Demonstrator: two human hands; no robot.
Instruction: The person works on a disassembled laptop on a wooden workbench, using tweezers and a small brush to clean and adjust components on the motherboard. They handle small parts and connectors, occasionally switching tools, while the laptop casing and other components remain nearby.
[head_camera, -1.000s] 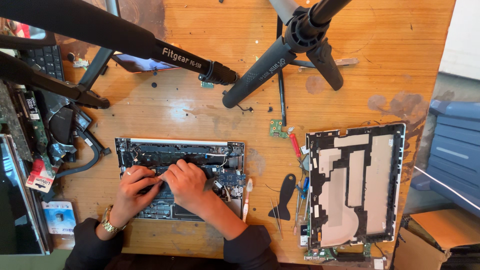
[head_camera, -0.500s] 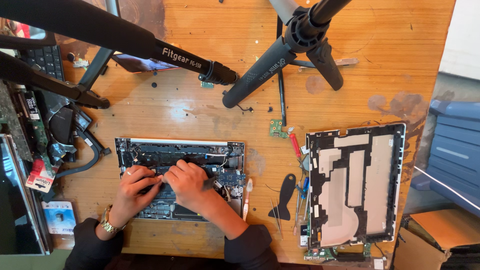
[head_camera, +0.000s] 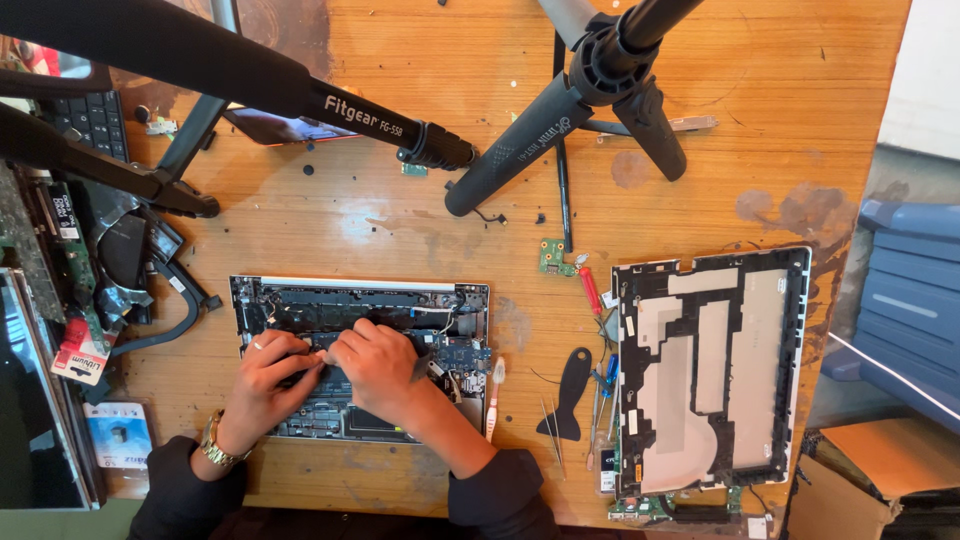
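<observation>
While the opened laptop base (head_camera: 360, 360) lies lengthwise left-right, left hand (head_camera: 268, 375) and right hand (head_camera: 375, 368) press curled fingers inside.

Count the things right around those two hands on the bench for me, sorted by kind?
Opened laptop base: 1
Removed bottom cover: 1
Small green circuit board: 1
Black pry tool: 1
Red-handled screwdriver: 1
Working hands, left hand and right hand: 2
Total: 7

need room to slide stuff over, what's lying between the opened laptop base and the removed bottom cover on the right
In the head view, between the opened laptop base and the removed bottom cover lie a white toothbrush, tweezers, a black pry tool and a red-handled screwdriver.
</observation>
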